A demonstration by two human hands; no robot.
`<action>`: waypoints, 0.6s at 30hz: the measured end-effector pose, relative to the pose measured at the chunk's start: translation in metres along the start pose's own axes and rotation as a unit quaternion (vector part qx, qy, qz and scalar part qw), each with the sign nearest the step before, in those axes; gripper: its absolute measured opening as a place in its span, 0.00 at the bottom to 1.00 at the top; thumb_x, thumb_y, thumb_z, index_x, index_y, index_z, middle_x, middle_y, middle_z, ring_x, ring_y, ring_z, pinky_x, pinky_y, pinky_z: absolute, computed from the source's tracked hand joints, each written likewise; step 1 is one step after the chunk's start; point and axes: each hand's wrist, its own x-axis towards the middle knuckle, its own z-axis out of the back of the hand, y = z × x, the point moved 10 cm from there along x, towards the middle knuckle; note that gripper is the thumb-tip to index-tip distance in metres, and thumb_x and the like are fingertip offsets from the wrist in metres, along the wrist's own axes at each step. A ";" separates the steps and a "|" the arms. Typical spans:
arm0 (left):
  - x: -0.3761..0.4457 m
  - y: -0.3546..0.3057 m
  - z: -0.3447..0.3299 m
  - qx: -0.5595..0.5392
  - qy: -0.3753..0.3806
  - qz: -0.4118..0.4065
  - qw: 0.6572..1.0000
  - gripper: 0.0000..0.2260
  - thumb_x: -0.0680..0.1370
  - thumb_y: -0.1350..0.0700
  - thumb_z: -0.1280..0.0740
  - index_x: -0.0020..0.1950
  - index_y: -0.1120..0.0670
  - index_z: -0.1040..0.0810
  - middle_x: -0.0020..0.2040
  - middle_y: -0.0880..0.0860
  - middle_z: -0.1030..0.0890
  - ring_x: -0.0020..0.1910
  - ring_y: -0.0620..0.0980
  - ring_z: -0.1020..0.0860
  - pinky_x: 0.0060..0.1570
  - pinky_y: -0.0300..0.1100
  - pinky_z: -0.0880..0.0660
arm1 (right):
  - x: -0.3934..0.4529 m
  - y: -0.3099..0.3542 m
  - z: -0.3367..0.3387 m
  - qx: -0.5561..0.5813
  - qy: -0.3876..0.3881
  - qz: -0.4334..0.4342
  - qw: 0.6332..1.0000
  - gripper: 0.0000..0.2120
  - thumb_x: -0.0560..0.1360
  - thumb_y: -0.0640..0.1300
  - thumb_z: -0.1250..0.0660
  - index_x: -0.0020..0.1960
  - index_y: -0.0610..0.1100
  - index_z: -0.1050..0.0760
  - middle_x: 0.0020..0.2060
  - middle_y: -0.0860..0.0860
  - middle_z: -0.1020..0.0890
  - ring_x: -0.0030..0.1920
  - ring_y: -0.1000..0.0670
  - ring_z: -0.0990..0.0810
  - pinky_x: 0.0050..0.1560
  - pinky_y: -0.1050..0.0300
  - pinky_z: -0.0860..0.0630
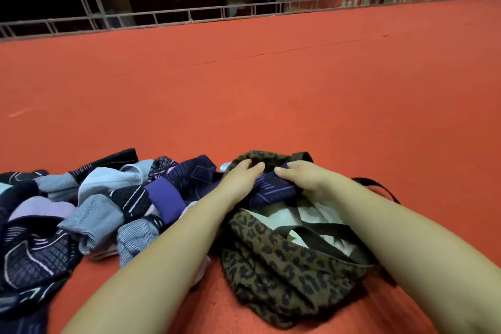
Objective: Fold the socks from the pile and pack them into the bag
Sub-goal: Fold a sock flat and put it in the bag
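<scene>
Both hands, our left hand [241, 176] and right hand [303, 177], pinch a folded dark purple sock [273, 188] over the open mouth of the leopard-print bag [284, 266]. If the floppy rim folds inward, we judge the sock could catch there and unfold. Unfolded socks in the pile [81, 206] crowd the bag's left side, while the red floor [271, 89] beyond and to the right gives open room.

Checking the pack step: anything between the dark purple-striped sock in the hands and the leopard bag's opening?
Nothing visible. Both hands, left and right, hold the sock right over the bag; its mouth gapes open, light lining showing beneath.
</scene>
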 end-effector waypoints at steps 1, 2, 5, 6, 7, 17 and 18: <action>0.001 0.002 -0.002 0.002 0.007 0.002 1.000 0.28 0.79 0.40 0.46 0.76 0.49 0.44 0.76 0.49 0.41 0.74 0.51 0.40 0.68 0.46 0.42 | 0.006 -0.003 -0.003 -0.015 -0.013 0.006 1.000 0.15 0.78 0.54 0.38 0.42 0.43 0.25 0.40 0.45 0.19 0.42 0.45 0.22 0.47 0.48 0.26; 0.002 0.003 -0.005 0.012 0.014 0.001 1.000 0.28 0.79 0.40 0.46 0.77 0.49 0.45 0.77 0.49 0.42 0.74 0.51 0.40 0.68 0.46 0.42 | 0.010 -0.002 -0.002 -0.050 -0.034 0.014 0.998 0.15 0.79 0.54 0.39 0.42 0.44 0.27 0.41 0.46 0.20 0.42 0.46 0.23 0.47 0.50 0.28; 0.004 0.003 -0.012 0.049 0.030 -0.012 0.998 0.26 0.80 0.41 0.47 0.76 0.48 0.44 0.76 0.49 0.42 0.74 0.51 0.41 0.68 0.45 0.43 | 0.018 0.004 0.009 -0.154 -0.080 0.029 0.984 0.14 0.81 0.53 0.43 0.42 0.44 0.31 0.40 0.49 0.24 0.40 0.49 0.26 0.39 0.57 0.33; 0.005 0.003 -0.015 0.060 0.036 -0.015 0.997 0.26 0.80 0.41 0.47 0.76 0.48 0.43 0.76 0.49 0.41 0.74 0.50 0.41 0.67 0.44 0.43 | 0.019 0.006 0.011 -0.184 -0.078 0.024 0.980 0.14 0.81 0.53 0.44 0.42 0.45 0.32 0.39 0.49 0.26 0.39 0.50 0.28 0.37 0.57 0.35; 0.005 0.004 -0.018 0.071 0.047 -0.017 0.996 0.25 0.80 0.41 0.48 0.76 0.48 0.41 0.76 0.49 0.39 0.73 0.50 0.39 0.67 0.45 0.42 | 0.019 0.006 0.011 -0.218 -0.069 0.013 0.973 0.15 0.81 0.54 0.45 0.43 0.44 0.33 0.39 0.49 0.27 0.39 0.49 0.28 0.37 0.57 0.36; -0.002 0.015 -0.038 0.190 0.123 -0.005 0.974 0.29 0.78 0.36 0.54 0.77 0.46 0.45 0.77 0.55 0.46 0.76 0.55 0.48 0.73 0.53 0.50 | -0.011 0.009 0.021 -0.484 0.028 -0.110 0.868 0.42 0.76 0.68 0.65 0.65 0.40 0.27 0.68 0.43 0.29 0.68 0.42 0.31 0.67 0.48 0.39; -0.004 0.013 -0.037 0.193 0.123 -0.011 0.973 0.27 0.80 0.38 0.55 0.77 0.46 0.45 0.77 0.55 0.47 0.76 0.55 0.48 0.73 0.52 0.50 | -0.013 0.009 0.024 -0.458 0.019 -0.097 0.883 0.42 0.76 0.68 0.65 0.64 0.40 0.26 0.67 0.42 0.27 0.66 0.42 0.30 0.67 0.48 0.38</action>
